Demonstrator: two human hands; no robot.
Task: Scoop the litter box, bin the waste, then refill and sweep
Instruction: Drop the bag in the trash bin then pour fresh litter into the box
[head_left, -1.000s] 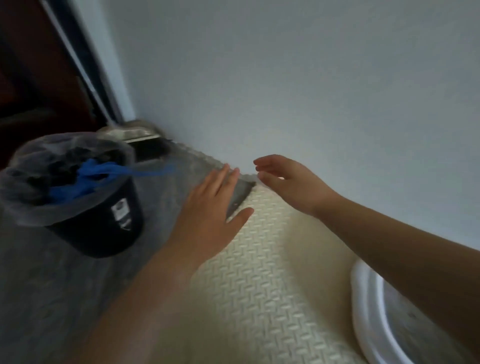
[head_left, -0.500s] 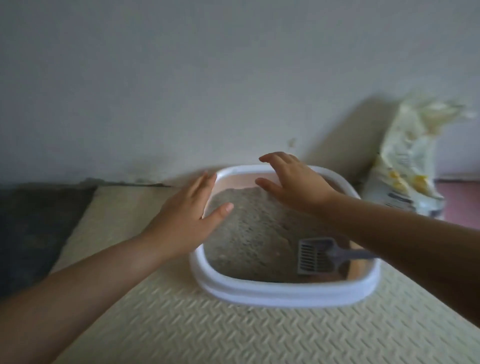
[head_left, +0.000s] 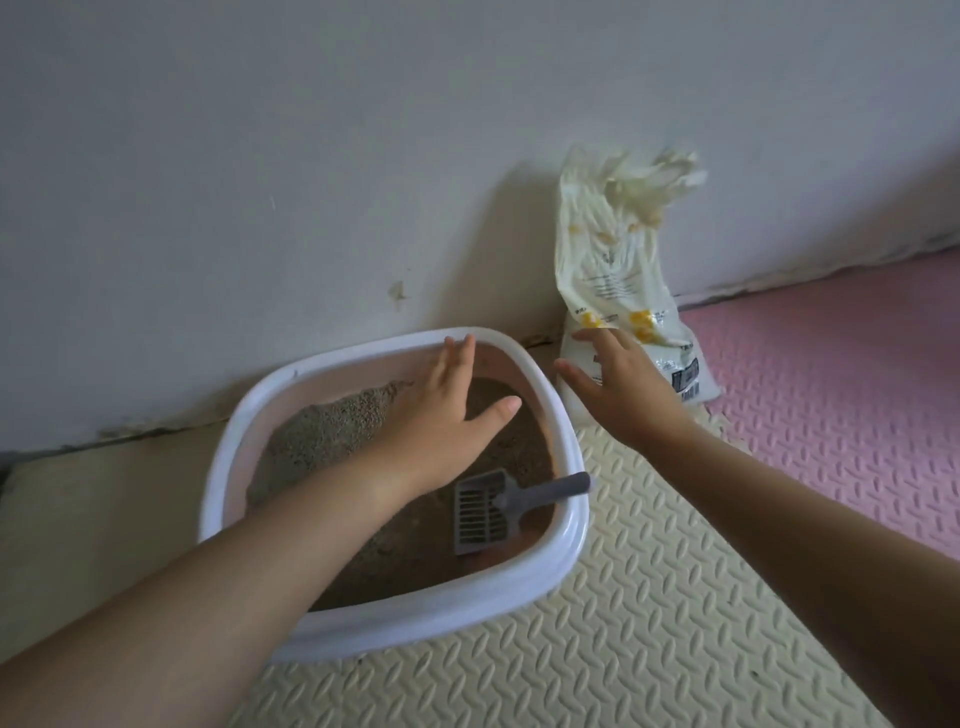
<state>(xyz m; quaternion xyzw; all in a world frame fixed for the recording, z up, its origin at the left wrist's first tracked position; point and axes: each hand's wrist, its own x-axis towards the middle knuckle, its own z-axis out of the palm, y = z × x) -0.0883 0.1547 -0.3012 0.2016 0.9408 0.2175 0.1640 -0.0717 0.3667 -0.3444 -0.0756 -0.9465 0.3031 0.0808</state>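
Note:
A white litter box (head_left: 566, 441) with pink inner walls sits on the cream floor mat against the wall, filled with grey-brown litter (head_left: 332, 431). A grey slotted scoop (head_left: 483, 512) lies in it at the front right, handle resting on the right rim. My left hand (head_left: 447, 415) hovers flat over the litter, fingers straight and reaching the far rim. My right hand (head_left: 618, 387) is spread open just right of the box, in front of the cream and yellow litter bag (head_left: 608, 260) that leans on the wall. Neither hand holds anything.
The cream embossed mat (head_left: 649, 597) lies under the box. A pink mat (head_left: 841, 395) adjoins it on the right. The white wall (head_left: 260, 182) runs close behind the box and bag.
The view has swung right from the black bin to the litter box and bag. Both open hands have travelled right; my right hand has left the box and now fronts the bag.

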